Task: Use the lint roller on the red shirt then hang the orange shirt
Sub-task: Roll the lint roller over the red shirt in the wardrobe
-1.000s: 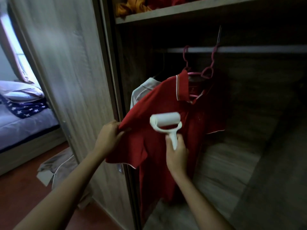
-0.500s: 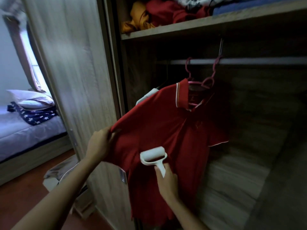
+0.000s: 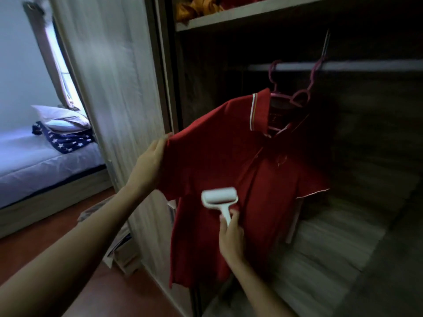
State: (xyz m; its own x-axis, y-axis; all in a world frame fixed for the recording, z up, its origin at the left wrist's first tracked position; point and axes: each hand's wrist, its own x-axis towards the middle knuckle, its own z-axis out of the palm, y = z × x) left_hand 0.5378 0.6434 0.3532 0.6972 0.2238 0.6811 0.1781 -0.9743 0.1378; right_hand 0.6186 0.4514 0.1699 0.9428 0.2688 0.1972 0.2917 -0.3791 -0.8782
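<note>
Red shirt [image 3: 231, 161] on wardrobe rail [image 3: 343, 65], left hand [image 3: 148, 161] pinching sleeve, right hand [image 3: 231, 236] gripping lint roller [image 3: 219, 197] against it

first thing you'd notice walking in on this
A red shirt on a pink hanger, hung from the wardrobe rail, fills the middle. The left hand pulls its sleeve out while the right hand holds a white lint roller against its front.

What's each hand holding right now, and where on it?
The right hand grips the lint roller by its handle. The left hand holds the red shirt at the edge of its sleeve.
</note>
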